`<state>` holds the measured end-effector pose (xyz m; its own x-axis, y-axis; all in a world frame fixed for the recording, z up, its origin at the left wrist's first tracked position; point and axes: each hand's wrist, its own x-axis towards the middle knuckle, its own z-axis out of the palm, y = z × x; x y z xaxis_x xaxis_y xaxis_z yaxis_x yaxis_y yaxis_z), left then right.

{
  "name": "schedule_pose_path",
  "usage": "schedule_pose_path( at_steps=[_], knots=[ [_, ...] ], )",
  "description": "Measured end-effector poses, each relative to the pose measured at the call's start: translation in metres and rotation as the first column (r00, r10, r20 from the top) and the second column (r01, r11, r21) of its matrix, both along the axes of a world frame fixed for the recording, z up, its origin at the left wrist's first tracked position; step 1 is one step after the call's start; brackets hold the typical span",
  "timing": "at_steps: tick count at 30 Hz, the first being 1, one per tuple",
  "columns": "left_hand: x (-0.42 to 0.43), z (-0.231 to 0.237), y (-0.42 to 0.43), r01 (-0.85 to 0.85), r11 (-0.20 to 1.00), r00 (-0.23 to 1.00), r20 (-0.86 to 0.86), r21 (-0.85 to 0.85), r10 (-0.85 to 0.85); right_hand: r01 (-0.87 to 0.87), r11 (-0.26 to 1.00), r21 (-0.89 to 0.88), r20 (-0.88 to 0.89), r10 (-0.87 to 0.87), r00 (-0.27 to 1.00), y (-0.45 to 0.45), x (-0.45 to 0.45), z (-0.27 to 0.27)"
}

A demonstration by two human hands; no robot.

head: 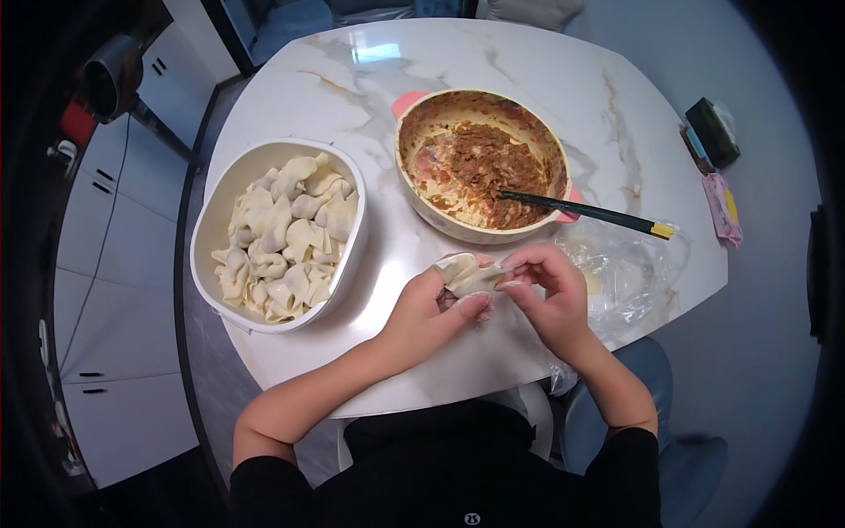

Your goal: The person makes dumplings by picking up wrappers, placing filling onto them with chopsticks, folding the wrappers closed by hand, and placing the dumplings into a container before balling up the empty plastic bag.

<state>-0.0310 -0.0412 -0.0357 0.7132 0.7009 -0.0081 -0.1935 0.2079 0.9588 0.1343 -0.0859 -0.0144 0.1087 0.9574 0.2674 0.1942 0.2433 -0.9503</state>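
Note:
Between both hands, above the near part of the table, is a folded wonton point(470, 276). My left hand point(432, 307) cradles its body, thumb below and fingers behind. The fingertips of my right hand point(551, 290) pinch its right end. Flour or dough residue whitens some fingertips. Just beyond the hands stands a cream pot point(455, 228) with pink handles, holding minced meat filling point(492, 165). Dark chopsticks point(594, 214) with yellow ends rest in the filling and lean over the pot's right rim. To the left, a white tub point(360, 191) is heaped with wontons point(284, 231).
Clear plastic bags point(627, 277) with pale wrappers visible inside lie right of my right hand. Along the table's right edge are a dark tissue box point(713, 132) and a pink packet point(723, 208). A blue chair point(620, 402) stands at the near right; white cabinets point(125, 317) line the left.

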Motion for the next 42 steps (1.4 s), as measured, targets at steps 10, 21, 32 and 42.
schedule_pose_path(
  at_steps=[10, 21, 32, 42],
  knots=[
    [0.001, 0.004, 0.007, -0.057, 0.985, 0.989, 0.127, -0.163, 0.078, 0.279, 0.930, -0.240, -0.088, -0.307, 0.948, 0.004, 0.072, -0.006],
    [0.003, 0.004, 0.012, -0.088, 0.990, 0.995, 0.031, -0.110, 0.092, -0.055, 0.998, -0.041, 0.502, 0.068, 0.862, 0.047, 0.078, 0.046],
    [0.004, 0.000, 0.011, -0.083, 0.988, 0.996, 0.018, -0.129, 0.086, -0.288, 0.953, -0.091, 0.526, 0.292, 0.799, 0.030, 0.090, 0.074],
    [0.001, -0.001, 0.012, -0.089, 0.987, 0.996, 0.013, -0.134, 0.091, -0.153, 0.947, -0.281, 0.224, 0.220, 0.949, 0.032, 0.106, 0.099]
  ],
)
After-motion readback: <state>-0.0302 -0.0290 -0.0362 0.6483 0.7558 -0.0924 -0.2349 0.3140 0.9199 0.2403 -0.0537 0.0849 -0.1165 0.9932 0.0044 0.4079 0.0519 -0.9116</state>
